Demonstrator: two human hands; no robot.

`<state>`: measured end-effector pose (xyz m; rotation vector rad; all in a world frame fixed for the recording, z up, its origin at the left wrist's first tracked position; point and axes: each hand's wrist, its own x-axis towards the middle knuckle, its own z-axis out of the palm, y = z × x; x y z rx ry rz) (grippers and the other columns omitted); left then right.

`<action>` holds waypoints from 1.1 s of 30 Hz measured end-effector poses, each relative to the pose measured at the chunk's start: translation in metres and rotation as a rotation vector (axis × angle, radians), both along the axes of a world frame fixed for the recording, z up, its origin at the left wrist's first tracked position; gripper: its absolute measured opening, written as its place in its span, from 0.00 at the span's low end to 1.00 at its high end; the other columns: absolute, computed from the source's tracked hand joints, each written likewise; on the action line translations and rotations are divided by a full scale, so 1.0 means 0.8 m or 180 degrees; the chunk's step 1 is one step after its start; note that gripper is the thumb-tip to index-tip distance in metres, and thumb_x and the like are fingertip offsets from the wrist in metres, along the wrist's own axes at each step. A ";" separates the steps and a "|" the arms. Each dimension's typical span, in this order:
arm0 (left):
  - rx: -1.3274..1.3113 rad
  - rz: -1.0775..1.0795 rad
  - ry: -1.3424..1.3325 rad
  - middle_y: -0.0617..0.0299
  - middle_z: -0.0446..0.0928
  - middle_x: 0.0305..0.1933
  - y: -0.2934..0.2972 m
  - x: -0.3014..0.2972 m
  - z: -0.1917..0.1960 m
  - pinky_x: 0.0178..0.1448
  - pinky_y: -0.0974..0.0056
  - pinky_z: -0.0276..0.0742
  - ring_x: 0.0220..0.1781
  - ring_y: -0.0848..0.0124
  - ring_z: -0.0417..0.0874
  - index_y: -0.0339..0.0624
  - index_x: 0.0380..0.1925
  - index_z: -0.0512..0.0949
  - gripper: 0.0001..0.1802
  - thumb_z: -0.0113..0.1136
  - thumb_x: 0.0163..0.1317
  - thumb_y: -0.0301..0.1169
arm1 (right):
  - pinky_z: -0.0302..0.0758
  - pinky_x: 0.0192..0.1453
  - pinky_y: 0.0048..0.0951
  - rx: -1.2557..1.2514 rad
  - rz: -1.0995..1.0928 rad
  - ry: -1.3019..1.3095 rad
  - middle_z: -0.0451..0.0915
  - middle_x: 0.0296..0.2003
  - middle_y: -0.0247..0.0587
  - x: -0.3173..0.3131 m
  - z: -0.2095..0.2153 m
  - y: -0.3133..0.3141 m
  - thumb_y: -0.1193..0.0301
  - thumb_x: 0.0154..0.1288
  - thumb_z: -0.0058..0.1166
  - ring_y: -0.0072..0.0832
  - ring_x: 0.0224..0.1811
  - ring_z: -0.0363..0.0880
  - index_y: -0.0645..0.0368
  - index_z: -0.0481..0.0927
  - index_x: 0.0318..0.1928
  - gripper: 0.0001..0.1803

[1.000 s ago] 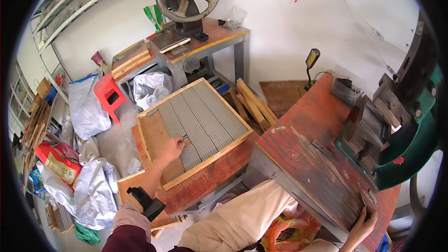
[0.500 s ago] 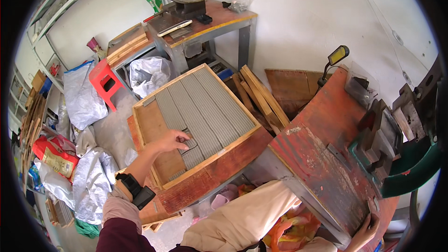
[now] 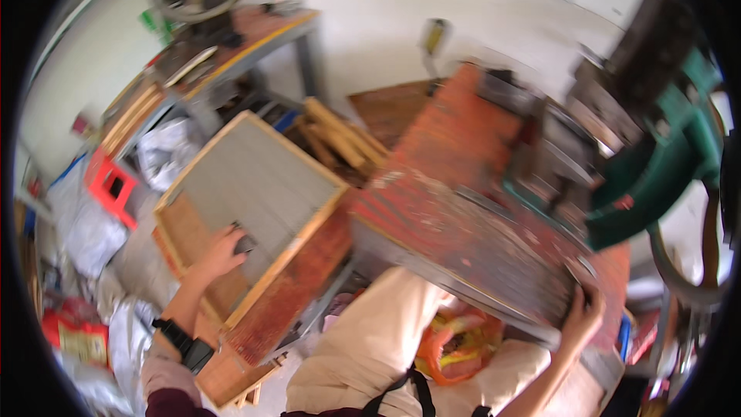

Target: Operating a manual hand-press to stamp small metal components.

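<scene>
My left hand is over the shallow wooden tray, at the border between its grey contents and the bare wood strip. A small dark grey piece is pinched at its fingertips; blur hides the details. Closely packed rows of thin grey pieces cover most of the tray. At the right, my right hand is closed at the near corner of the worn red bench. A small metal piece shows just beyond its fingertips; what they grip is hidden.
A green machine with dark metal blocks stands on the bench's right. Wooden boards lean behind the tray. Further left are a red stool and white sacks. An orange plastic bag sits between my legs.
The view has swung right, so the tray and stool appear further left. My left hand remains at the tray, now with a small grey piece at its fingertips. More of my right hand shows.
</scene>
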<state>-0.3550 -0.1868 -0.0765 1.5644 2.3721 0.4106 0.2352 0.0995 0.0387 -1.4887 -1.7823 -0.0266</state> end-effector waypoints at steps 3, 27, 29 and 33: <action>0.0185 0.0153 -0.0188 0.44 0.75 0.42 -0.005 -0.021 -0.011 0.51 0.54 0.74 0.44 0.49 0.77 0.34 0.45 0.75 0.27 0.64 0.43 0.35 | 0.69 0.46 0.41 0.0062 -0.0108 -0.0239 0.76 0.32 0.49 -0.006 0.005 -0.003 0.74 0.57 0.57 0.47 0.39 0.73 0.62 0.78 0.34 0.05; 0.0345 -0.4268 0.0622 0.49 0.72 0.44 0.360 0.425 0.225 0.55 0.54 0.71 0.50 0.51 0.73 0.30 0.46 0.71 0.23 0.61 0.52 0.32 | 0.72 0.41 0.38 0.0461 0.0520 -0.0232 0.76 0.31 0.46 0.000 0.045 -0.046 0.81 0.52 0.58 0.43 0.36 0.74 0.62 0.80 0.33 0.06; 0.0387 -0.4227 0.0510 0.48 0.71 0.45 0.364 0.427 0.219 0.56 0.54 0.70 0.51 0.51 0.73 0.30 0.48 0.71 0.24 0.61 0.53 0.32 | 0.73 0.41 0.36 0.0250 0.0761 -0.0224 0.77 0.32 0.45 -0.003 0.055 -0.060 0.81 0.50 0.59 0.41 0.37 0.75 0.62 0.82 0.32 0.07; 0.0793 -0.4008 -0.0255 0.43 0.72 0.47 0.362 0.413 0.202 0.58 0.53 0.70 0.53 0.49 0.73 0.28 0.48 0.71 0.24 0.62 0.55 0.33 | 0.74 0.42 0.35 -0.0171 0.1277 0.0113 0.79 0.31 0.43 -0.029 0.051 -0.072 0.79 0.50 0.60 0.40 0.38 0.76 0.61 0.83 0.33 0.07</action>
